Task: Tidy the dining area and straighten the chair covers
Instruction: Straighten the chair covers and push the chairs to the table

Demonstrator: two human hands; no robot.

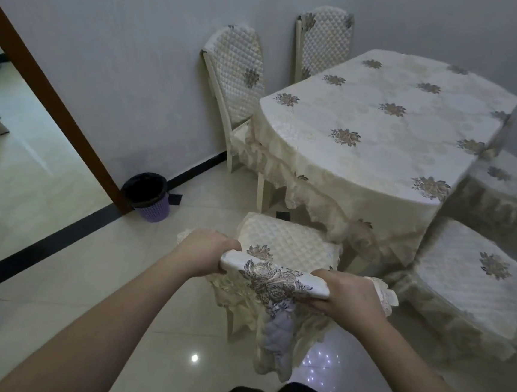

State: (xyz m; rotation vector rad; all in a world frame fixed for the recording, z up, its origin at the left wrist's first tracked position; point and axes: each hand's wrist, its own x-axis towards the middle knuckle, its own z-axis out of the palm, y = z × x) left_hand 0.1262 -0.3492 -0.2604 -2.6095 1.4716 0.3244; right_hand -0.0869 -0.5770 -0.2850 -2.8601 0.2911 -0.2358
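The person stands over the nearest chair, which is pushed partly under the near edge of the table. Both hands are closed around the top of its back cover, a quilted cream cloth with a grey-brown embroidered flower. The left hand grips the left end, fingers curled over the edge; the right hand grips the right end the same way, with a bit of lace frill sticking out past its knuckles. Between them the cloth sits bunched and rolled along the chair's top, and a lilac underside hangs twisted below with the lace skirt trailing toward the floor.

My guess is that the cover is being pulled down and squared over the chair back. The risk I see is in that twist: if the two hands pull unevenly, the cover could seat crooked, with the flower off-centre and the lining showing. A hard tug might also snag or tear the lace under the right hand, or tip the light chair toward the person, since nothing is bracing it.

Elsewhere, two chairs stand against the far wall with their covers looking slightly skewed at the top, and two more covered seats sit to the right of the table. A small purple bin with a dark liner stands by the door frame on the left, clear of the work.
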